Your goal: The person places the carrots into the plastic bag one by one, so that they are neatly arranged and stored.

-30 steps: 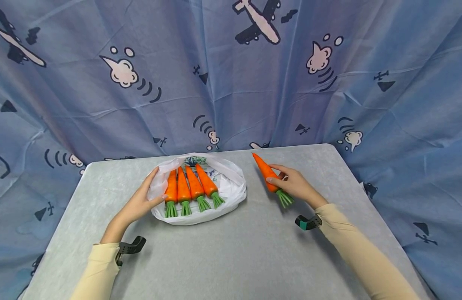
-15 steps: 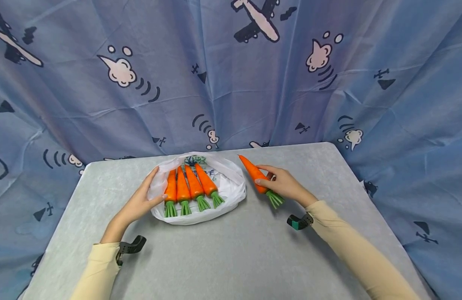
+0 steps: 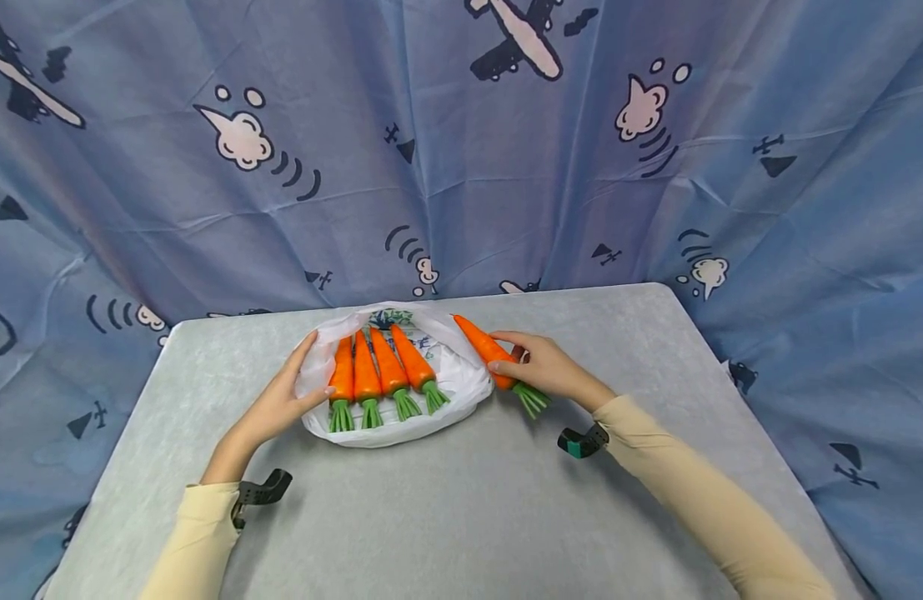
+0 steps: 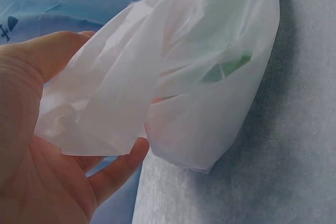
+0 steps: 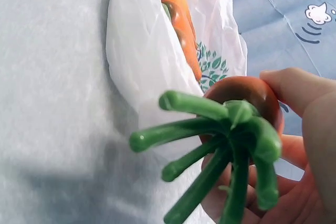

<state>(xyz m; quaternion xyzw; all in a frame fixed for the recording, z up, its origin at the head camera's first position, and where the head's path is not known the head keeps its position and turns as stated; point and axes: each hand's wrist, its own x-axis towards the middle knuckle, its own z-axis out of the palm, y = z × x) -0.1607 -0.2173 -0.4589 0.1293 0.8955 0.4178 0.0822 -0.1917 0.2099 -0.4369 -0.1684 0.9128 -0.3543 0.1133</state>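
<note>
A white plastic bag (image 3: 461,383) lies with its mouth spread wide on the table, several orange carrots (image 3: 389,367) side by side in it, green stubs toward me. My left hand (image 3: 277,404) holds the bag's left edge, the thumb over the rim; in the left wrist view the white film (image 4: 110,82) sits between thumb and fingers. Another carrot (image 3: 479,342) is pinched between the thumb and fingers of my right hand (image 3: 539,367), its tip slanting up-left over the bag's right rim. Its green stub (image 5: 231,129) fills the middle of the right wrist view, hiding part of the bag.
The grey table (image 3: 431,517) extends in front of the bag and to both sides. Behind it hangs a blue curtain (image 3: 356,208) printed with planes and clouds. Dark wrist straps (image 3: 264,490) are worn on both arms.
My right hand has moved left with the carrot, from beside the bag to its right rim. The left hand and the carrots in the bag have stayed in place.
</note>
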